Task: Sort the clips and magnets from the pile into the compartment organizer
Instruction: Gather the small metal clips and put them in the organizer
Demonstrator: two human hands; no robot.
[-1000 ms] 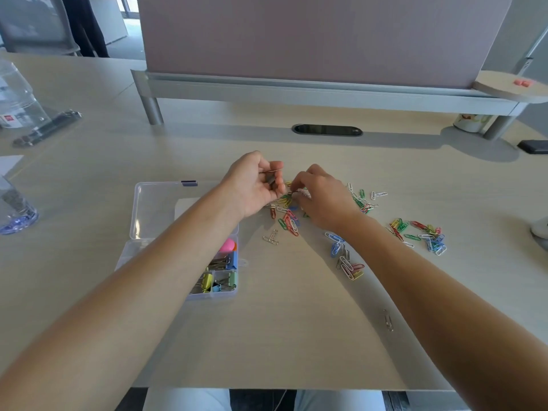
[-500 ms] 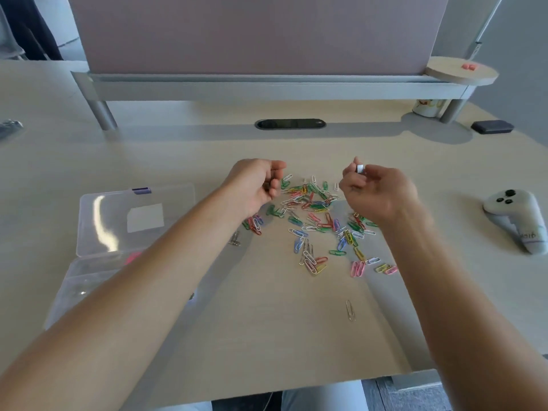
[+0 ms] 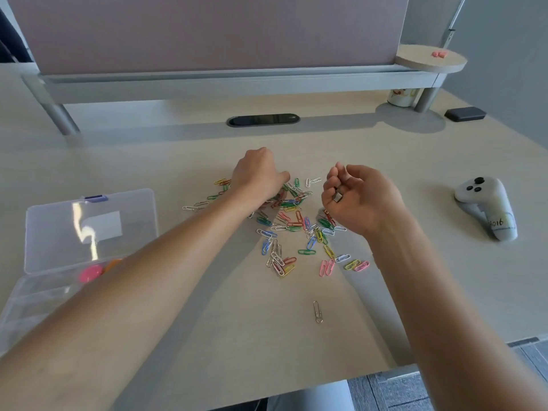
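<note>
A pile of coloured paper clips (image 3: pixel 296 226) is spread over the middle of the table. My left hand (image 3: pixel 256 175) rests palm down on the pile's far left part, fingers curled into the clips; what it holds is hidden. My right hand (image 3: pixel 355 194) hovers just right of the pile, palm turned up, fingers curled around a small silver metal piece (image 3: pixel 337 197). The clear compartment organizer (image 3: pixel 38 289) stands at the left with its lid (image 3: pixel 89 226) open; a pink magnet (image 3: pixel 90 273) lies inside, partly behind my left forearm.
A single silver clip (image 3: pixel 318 311) lies apart near the front edge. A white controller (image 3: pixel 489 209) sits at the right. A monitor shelf (image 3: pixel 237 81), a cable slot (image 3: pixel 263 120), a cup (image 3: pixel 401 97) and a black block (image 3: pixel 465 113) line the back.
My left hand has dropped onto the pile. My right hand has turned palm up and lowered, keeping the small silver piece. The view shifted so the organizer sits further left.
</note>
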